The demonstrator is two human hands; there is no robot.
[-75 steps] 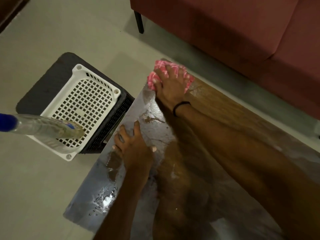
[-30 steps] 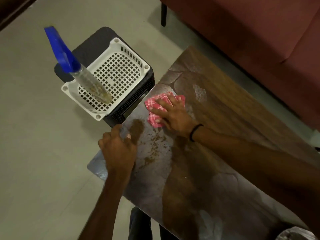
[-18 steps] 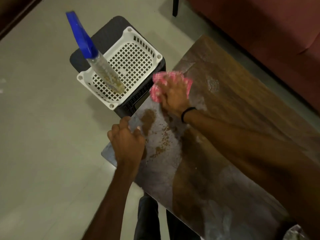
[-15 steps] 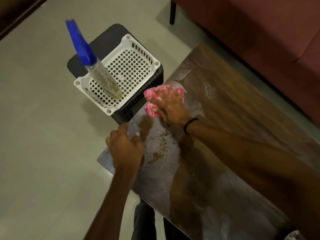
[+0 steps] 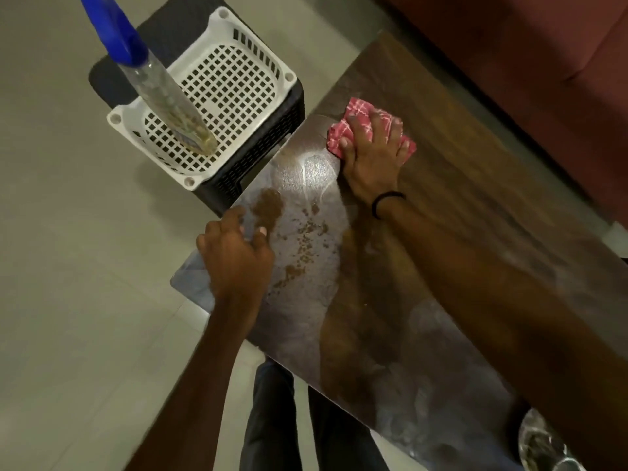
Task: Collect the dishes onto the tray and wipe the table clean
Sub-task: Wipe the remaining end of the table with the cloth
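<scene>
table (image 5: 475,205): glossy wood | rag (image 5: 356,114): woven cloth | tray (image 5: 217,20): plastic

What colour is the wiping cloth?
The cloth is pinkish red with thin white checks; head view.

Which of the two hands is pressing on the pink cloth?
The right hand, with a black band at its wrist, presses the cloth; the left hand only holds the table by its edge.
</scene>
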